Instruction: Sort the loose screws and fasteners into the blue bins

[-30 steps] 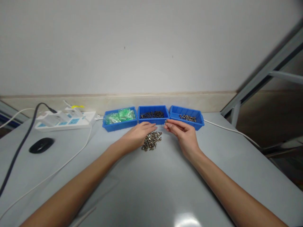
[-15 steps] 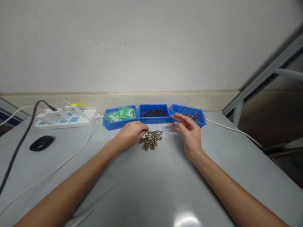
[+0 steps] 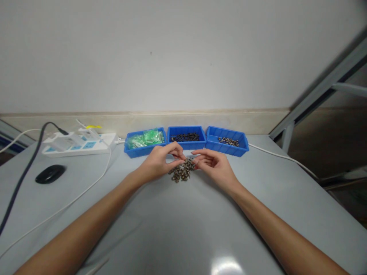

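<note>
A small heap of bronze-coloured screws (image 3: 180,175) lies on the grey table. Over its upper part, my left hand (image 3: 162,159) pinches a screw between thumb and forefinger, mostly covered by the fingertips. My right hand (image 3: 216,166) faces it from the other side of the heap. Its fingers are curved, with a gap between forefinger and thumb, and nothing shows in it. Behind the hands stand three blue bins: the left bin (image 3: 132,152) has green and clear plastic packets (image 3: 146,138), the middle bin (image 3: 187,145) dark screws (image 3: 185,136), the right bin (image 3: 241,149) bronze-coloured screws (image 3: 228,141).
At the left, a white power strip (image 3: 86,148) with plugged-in adapters sits behind a black computer mouse (image 3: 50,173). A white cable (image 3: 71,206) and a dark cable (image 3: 21,181) run along the left side. The wall (image 3: 183,76) rises behind the bins.
My right hand has moved left and down from the right bin to the heap, close to my left hand. The left hand has lifted slightly, thumb and forefinger now pinched together in view.
</note>
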Available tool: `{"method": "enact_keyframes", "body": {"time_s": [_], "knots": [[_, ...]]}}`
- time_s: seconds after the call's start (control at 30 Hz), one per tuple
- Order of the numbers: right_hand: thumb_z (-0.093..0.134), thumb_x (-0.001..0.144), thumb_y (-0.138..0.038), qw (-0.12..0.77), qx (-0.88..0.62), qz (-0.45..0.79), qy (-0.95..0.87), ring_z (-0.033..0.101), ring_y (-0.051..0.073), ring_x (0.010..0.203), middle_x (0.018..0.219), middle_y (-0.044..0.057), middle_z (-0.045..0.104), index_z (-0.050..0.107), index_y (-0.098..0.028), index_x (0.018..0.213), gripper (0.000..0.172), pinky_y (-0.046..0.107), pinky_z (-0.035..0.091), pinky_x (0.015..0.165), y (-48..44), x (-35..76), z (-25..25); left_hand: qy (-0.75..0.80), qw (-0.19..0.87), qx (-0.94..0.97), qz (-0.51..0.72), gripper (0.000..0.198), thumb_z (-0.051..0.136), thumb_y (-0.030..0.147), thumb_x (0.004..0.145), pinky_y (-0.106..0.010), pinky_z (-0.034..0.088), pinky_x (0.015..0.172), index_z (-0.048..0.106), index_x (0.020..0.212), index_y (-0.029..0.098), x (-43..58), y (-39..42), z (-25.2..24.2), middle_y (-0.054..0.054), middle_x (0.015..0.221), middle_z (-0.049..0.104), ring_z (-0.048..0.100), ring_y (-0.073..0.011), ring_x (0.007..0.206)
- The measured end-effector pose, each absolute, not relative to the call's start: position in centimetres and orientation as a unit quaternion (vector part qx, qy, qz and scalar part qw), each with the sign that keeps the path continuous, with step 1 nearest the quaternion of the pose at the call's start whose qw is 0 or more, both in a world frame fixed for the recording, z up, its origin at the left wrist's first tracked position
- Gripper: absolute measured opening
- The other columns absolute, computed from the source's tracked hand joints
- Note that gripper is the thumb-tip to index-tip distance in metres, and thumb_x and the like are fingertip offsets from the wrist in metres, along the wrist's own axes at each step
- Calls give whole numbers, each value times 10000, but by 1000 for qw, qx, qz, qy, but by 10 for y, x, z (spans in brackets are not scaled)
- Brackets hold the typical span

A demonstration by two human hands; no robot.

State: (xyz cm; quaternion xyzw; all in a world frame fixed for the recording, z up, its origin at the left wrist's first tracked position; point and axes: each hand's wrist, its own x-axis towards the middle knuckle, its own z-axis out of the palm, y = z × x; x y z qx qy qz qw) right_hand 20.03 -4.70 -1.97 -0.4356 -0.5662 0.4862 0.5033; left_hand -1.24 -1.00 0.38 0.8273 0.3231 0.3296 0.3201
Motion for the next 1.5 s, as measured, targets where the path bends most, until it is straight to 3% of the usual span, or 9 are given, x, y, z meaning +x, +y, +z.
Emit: {"method": "enact_keyframes", "body": {"time_s": [0.23,0.4,0.53,0.63,0.9,1.07,1.2,1.33,1.5], "knots": [[826,691,-339,479,-407,569,-531,711,155,670,750,31,756,757,-189,851,229,288,568,689,-50,199,-21,319,372,804,336,242,704,250,843,-266,550,804,488,936,192,-8,-17,3,-42,925,767,736,-168,858],[847,659,-328,521,-425,553,-492,740,201,711,755,56,773,765,-184,821,231,350,592,758,-46,200,-20,342,254,851,308,99,617,197,886,-270,540,803,602,983,179,-7,-10,-2,-41,933,756,716,-169,865],[806,701,-286,642,-460,433,-435,744,243,906,978,84,781,769,-195,950,267,442,548,947,-40,207,-18,302,126,925,192,277,494,83,891,-337,513,918,687,1060,186,-12,-1,-9,-68,1078,732,654,-210,1036],[782,708,-252,689,-474,375,-399,716,267,1025,1179,97,726,750,-210,1040,337,490,497,1023,-36,214,-18,298,106,937,149,303,485,65,879,-337,517,913,714,1036,186,-15,2,-10,-74,1029,736,644,-215,1027],[689,759,-236,654,-491,376,-435,718,267,978,1182,114,714,710,-208,1139,382,479,552,916,-37,213,-19,327,100,928,145,231,524,213,938,-340,515,872,733,1034,189,-21,4,-5,-89,996,740,652,-222,967],[698,766,-245,636,-490,393,-448,727,237,901,1153,110,722,705,-217,1115,350,442,571,853,-38,214,-20,359,90,916,152,214,531,169,899,-315,517,804,742,936,180,-23,8,-12,-85,927,746,676,-215,885],[698,780,-291,614,-485,408,-470,723,214,827,1050,101,750,720,-204,1023,259,411,580,797,-39,213,-19,377,135,895,195,149,576,153,839,-298,518,765,722,864,171,-23,7,-12,-64,856,738,674,-182,794],[695,764,-273,560,-467,444,-521,706,185,707,854,69,755,726,-183,944,202,371,581,735,-41,209,-18,373,258,848,275,67,618,178,827,-284,540,771,636,891,171,-17,2,-5,-41,865,740,694,-157,796],[719,756,-257,502,-451,447,-588,696,175,715,817,60,741,736,-168,999,260,343,570,725,-46,202,-22,365,400,772,333,247,688,217,810,-314,565,810,488,954,190,-10,-6,0,-66,904,765,737,-189,869]]}}
